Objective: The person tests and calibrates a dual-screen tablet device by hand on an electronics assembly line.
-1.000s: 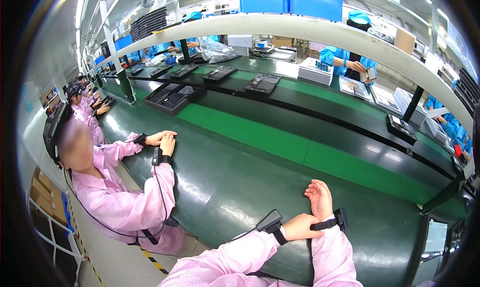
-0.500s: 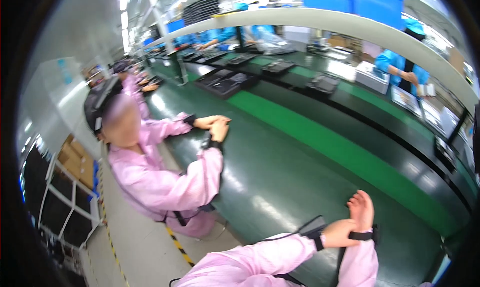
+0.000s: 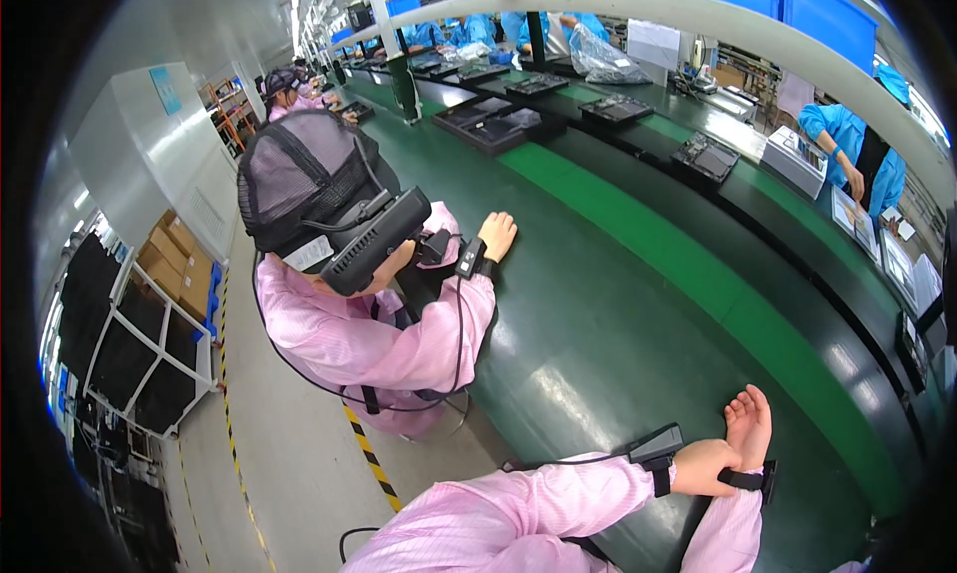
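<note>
My left hand [image 3: 701,467] reaches across from the left, its fingers closed at the black wrist strap [image 3: 740,479] on my right wrist. My right hand [image 3: 749,425] is raised above the green tabletop [image 3: 598,374], palm side partly turned in. Its fingers are loosely bent, with nothing in them. A dark box-shaped device [image 3: 770,481] sits at the outer side of the right wrist. Another black device [image 3: 656,443] is strapped at my left wrist, and a black cable runs from it along the pink sleeve.
A person in pink [image 3: 369,324], wearing a mesh cap and head-mounted device, leans at the table on my left. Beyond a green strip, a dark conveyor [image 3: 758,234] carries several flat black units. A black tray [image 3: 498,124] lies further off. Blue-clad workers stand across.
My view has turned left, so the scene sits further right. The neighbouring person's head has bowed toward the table, and their hands are no longer seen together. My grip at the wrist looks unchanged.
</note>
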`<action>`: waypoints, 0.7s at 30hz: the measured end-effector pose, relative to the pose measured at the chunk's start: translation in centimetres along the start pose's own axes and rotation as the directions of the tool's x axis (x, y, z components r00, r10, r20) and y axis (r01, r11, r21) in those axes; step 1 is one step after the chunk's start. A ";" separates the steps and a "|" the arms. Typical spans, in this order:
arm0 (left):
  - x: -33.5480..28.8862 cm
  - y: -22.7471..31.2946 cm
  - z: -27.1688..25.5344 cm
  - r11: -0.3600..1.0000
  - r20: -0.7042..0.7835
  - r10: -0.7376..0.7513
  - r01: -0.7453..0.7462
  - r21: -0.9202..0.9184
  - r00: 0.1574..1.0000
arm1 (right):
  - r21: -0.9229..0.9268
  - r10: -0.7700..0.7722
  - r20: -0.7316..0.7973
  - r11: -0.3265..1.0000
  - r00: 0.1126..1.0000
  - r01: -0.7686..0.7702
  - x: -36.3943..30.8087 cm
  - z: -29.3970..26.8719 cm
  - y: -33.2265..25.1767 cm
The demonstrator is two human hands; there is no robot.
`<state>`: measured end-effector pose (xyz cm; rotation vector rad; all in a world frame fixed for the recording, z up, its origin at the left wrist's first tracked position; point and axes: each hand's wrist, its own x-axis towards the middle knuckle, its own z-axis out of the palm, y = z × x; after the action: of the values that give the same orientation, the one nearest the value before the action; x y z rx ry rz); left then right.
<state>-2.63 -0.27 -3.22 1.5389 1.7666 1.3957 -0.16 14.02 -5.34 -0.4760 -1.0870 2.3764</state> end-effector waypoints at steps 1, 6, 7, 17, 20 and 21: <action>-0.3 0.2 -0.2 0.999 -0.051 0.017 -0.014 0.045 0.999 | -0.035 -0.022 0.024 0.999 0.999 0.023 -0.1 0.2 0.2; -4.3 -0.5 -9.0 0.909 -0.466 0.192 0.023 0.416 0.864 | -0.172 -0.050 0.121 0.983 0.991 0.071 -0.2 2.3 -0.4; -6.3 -0.6 -12.1 0.832 -0.515 0.219 0.117 0.543 0.829 | -0.160 -0.020 0.109 0.986 0.994 0.037 -0.1 2.2 -0.6; -19.2 1.1 -19.1 0.586 -0.801 0.055 0.630 0.510 0.597 | -0.152 0.045 0.134 0.988 0.990 -0.024 0.5 2.3 -0.5; -15.3 -0.4 -14.4 0.780 -0.498 -0.071 0.359 0.512 0.864 | -0.210 -0.008 0.144 0.977 0.990 0.039 0.6 2.5 -0.5; -14.6 -0.8 -13.2 0.674 -0.410 -0.076 0.350 0.651 0.909 | -0.236 -0.015 0.143 0.971 0.990 0.049 0.5 2.9 -0.3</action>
<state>-9.36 -18.82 -2.72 1.3633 2.8656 0.9233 -1.95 12.72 -3.31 -0.3733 -1.4439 2.2895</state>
